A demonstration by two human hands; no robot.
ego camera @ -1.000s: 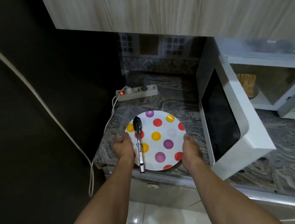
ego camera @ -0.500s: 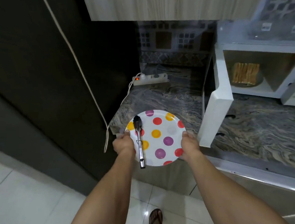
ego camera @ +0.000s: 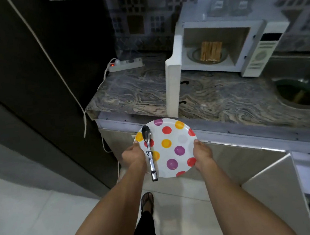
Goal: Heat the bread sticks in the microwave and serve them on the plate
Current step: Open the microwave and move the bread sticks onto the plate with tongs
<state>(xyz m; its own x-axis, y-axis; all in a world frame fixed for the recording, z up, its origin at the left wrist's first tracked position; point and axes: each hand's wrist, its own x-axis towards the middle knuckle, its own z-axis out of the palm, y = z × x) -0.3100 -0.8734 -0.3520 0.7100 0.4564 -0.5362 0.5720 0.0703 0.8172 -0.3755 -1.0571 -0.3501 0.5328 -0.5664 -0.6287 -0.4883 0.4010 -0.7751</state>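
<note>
A white plate with coloured dots (ego camera: pixel 178 139) is held in the air just in front of the counter's edge. My left hand (ego camera: pixel 133 155) grips its left rim and my right hand (ego camera: pixel 202 154) grips its right rim. Metal tongs (ego camera: pixel 149 151) lie lengthwise on the plate's left side, black tips pointing away from me. The white microwave (ego camera: pixel 257 56) stands on the counter at the back with its door (ego camera: pixel 174 85) swung open toward me. Inside it, several bread sticks (ego camera: pixel 211 51) rest on a glass dish.
The marble counter (ego camera: pixel 135 94) carries a white power strip (ego camera: pixel 125 64) with a lit red switch at the back left. A steel sink (ego camera: pixel 302 91) lies at the right. A dark wall with a hanging cord fills the left. A cabinet door (ego camera: pixel 272 187) juts out at lower right.
I lifted the plate with the tongs off the counter and stepped back. The view has swung right, so the microwave's inside and the sink now show.
</note>
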